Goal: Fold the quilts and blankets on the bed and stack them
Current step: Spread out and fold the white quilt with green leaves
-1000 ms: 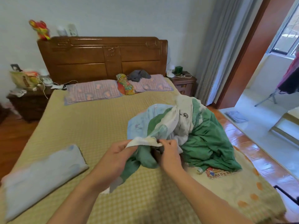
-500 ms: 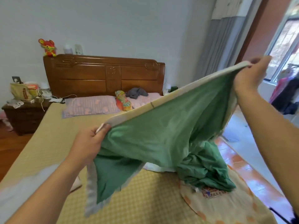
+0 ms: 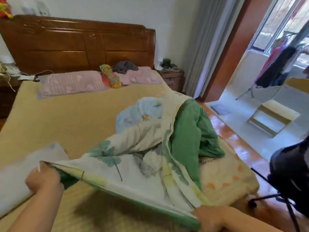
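A white quilt with a leaf print and green backing [image 3: 137, 166] stretches low over the bed [image 3: 66, 118]. My left hand [image 3: 42, 180] grips one corner of its near edge at the lower left. At the bottom right, my right hand [image 3: 207, 216] grips the other end of that edge. The rest of the quilt lies bunched at the bed's right side, over a pale blue blanket [image 3: 142, 111]. A folded light blue blanket [image 3: 20, 174] lies at the left. A cream blanket with orange marks [image 3: 229, 176] covers the near right corner.
Two pink pillows [image 3: 71, 82], a colourful cushion [image 3: 109, 77] and a grey item [image 3: 125, 66] lie by the wooden headboard [image 3: 75, 44]. A nightstand [image 3: 172, 77] stands at the right. A black object on a stand [image 3: 291, 180] is close on the right, over the glossy floor.
My hands have brought the quilt's edge down from held high in the air to low over the bed, printed side now up. My right hand dropped from upper right to lower right.
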Demonstrator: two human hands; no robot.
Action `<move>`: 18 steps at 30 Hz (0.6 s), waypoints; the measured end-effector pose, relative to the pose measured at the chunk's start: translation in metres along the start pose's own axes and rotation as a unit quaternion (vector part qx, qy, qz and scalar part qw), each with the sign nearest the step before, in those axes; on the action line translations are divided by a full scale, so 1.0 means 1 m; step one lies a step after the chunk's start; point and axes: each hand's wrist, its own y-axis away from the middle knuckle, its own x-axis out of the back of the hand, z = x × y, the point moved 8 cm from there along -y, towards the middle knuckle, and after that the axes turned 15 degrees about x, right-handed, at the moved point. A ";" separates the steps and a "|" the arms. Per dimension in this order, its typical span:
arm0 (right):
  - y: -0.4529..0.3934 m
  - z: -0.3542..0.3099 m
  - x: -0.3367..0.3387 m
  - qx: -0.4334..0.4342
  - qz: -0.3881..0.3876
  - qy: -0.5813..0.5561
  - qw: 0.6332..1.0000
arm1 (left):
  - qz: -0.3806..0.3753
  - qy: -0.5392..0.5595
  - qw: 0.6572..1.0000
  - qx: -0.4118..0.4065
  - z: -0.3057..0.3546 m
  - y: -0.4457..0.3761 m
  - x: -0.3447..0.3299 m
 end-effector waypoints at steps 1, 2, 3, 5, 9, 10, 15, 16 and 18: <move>-0.001 0.019 -0.001 -0.033 0.011 0.033 0.999 | 0.020 -0.008 1.000 0.005 -0.008 0.004 0.007; 0.004 0.039 0.006 -0.073 0.030 0.075 0.994 | 0.031 -0.024 0.999 0.003 -0.017 -0.006 0.011; 0.011 0.060 0.018 -0.114 0.058 0.105 0.986 | 0.030 -0.077 0.997 -0.013 -0.020 -0.009 0.013; 0.031 0.100 0.051 -0.180 0.165 0.120 0.962 | 0.023 -0.225 0.973 -0.052 -0.027 -0.012 0.010; 0.039 0.053 0.100 -0.115 0.363 -0.017 0.925 | -0.248 -0.375 0.877 -0.167 -0.067 0.065 -0.041; 0.028 0.014 0.105 -0.052 0.366 -0.041 0.928 | -0.352 -0.404 0.826 -0.176 -0.086 0.100 -0.056; -0.019 -0.182 0.092 0.256 0.290 -0.103 0.916 | -0.567 -0.539 0.582 -0.221 -0.174 0.194 -0.078; -0.024 -0.188 0.094 0.255 0.309 -0.109 0.910 | -0.552 -0.554 0.578 -0.234 -0.174 0.186 -0.076; -0.034 -0.173 0.091 0.224 0.335 -0.083 0.911 | -0.487 -0.601 0.574 -0.266 -0.170 0.152 -0.066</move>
